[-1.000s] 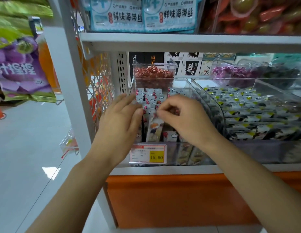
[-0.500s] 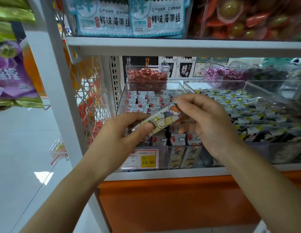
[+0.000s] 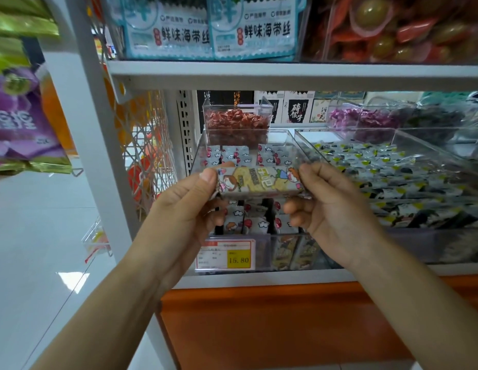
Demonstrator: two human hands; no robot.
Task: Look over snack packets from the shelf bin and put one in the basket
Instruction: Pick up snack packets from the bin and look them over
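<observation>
Packet (image 3: 259, 182) horiz. btwn hands: L hand (image 3: 187, 206) pinches one end, R hand (image 3: 336, 209) other.

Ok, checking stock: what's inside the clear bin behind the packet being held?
Small cartoon-print packets in rows. The held packet, left hand and right hand cover the middle rows.

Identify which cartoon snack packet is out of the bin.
The packet held level between both hands: the left hand pinches its left end, the right hand its right end. The other packets sit packed in the clear bin.
</observation>
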